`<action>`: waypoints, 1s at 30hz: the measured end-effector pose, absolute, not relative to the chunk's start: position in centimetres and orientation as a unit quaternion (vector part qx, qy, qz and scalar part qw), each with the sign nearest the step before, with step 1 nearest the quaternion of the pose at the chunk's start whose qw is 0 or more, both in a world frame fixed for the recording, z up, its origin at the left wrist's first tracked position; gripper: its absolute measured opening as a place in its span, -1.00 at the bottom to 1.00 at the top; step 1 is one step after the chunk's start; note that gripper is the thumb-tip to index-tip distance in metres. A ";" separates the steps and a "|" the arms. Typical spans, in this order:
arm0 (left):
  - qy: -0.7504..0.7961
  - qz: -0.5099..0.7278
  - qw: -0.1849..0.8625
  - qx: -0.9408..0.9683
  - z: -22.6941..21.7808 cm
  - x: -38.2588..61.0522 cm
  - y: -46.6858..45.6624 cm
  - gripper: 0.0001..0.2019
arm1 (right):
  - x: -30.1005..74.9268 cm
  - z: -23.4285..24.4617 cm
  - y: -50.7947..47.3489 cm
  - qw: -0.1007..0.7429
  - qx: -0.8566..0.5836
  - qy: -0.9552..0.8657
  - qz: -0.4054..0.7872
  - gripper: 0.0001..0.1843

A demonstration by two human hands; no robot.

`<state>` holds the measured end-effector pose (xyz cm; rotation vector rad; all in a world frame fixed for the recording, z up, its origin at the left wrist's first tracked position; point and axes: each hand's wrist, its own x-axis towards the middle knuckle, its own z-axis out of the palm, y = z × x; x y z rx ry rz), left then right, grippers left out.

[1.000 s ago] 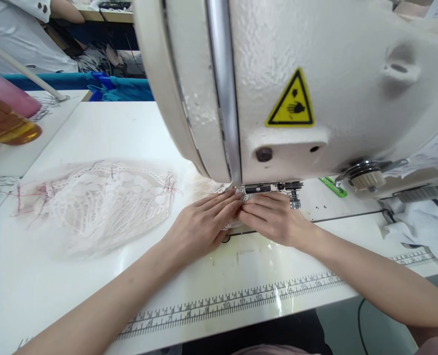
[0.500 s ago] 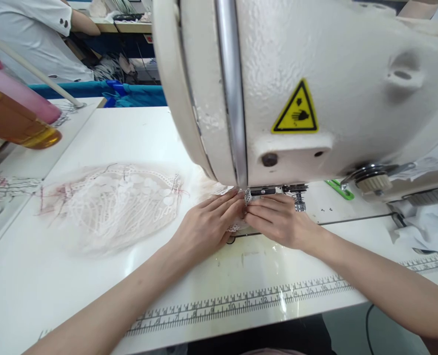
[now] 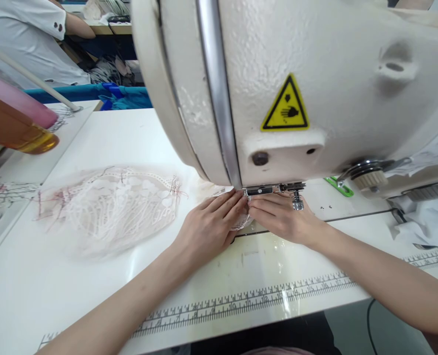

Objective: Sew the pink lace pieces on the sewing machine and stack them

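A big cream sewing machine [image 3: 315, 74] fills the upper middle and hides its needle. Just below its head, my left hand [image 3: 211, 224] lies flat, fingers together, pressing a small piece of white lace [image 3: 240, 223] onto the machine bed. My right hand [image 3: 281, 217] meets it fingertip to fingertip from the right, fingers pressed on the same lace beside the presser foot [image 3: 274, 189]. Most of the lace is hidden under my fingers.
A pile of sheer lace pieces [image 3: 108, 207] lies on the white table [image 3: 93, 138] to the left. A printed ruler [image 3: 241, 303] runs along the front edge. Amber and pink bottles [image 3: 15, 123] stand far left. A person in white [image 3: 30, 34] works behind. White cloth [image 3: 422, 227] lies right.
Both hands stay pressed on the lace under the machine head, with only slight finger shifts. The view has swayed a little.
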<state>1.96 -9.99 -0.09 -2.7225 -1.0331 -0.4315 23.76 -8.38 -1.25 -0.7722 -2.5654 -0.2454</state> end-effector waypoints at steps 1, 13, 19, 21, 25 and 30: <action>-0.350 -0.147 0.106 -0.919 -0.1 2.1 -10.0 -0.61 | 23.8 -1.1 -8.4 0.218 -0.286 -0.928 -0.100 -0.68; -0.357 -0.126 0.137 -0.915 0.0 2.7 -10.3 -0.61 | 24.3 -0.7 -8.0 0.260 -0.294 -0.903 -0.173 -0.80; -0.355 -0.122 0.133 -0.917 0.2 2.8 -10.4 -0.61 | 24.5 -0.2 -8.2 0.223 -0.330 -0.904 -0.158 -0.76; -0.354 -0.124 0.131 -0.918 0.2 2.9 -10.4 -0.62 | 24.7 0.3 -8.2 0.211 -0.332 -0.910 -0.135 -0.71; -0.347 -0.133 0.134 -0.919 0.3 3.0 -10.4 -0.64 | 24.9 0.4 -7.9 0.210 -0.315 -0.922 -0.081 -0.65; -0.295 -0.151 0.130 -0.935 0.1 2.6 -10.3 -0.65 | 24.7 -0.1 -7.9 0.214 -0.325 -0.914 -0.113 -0.67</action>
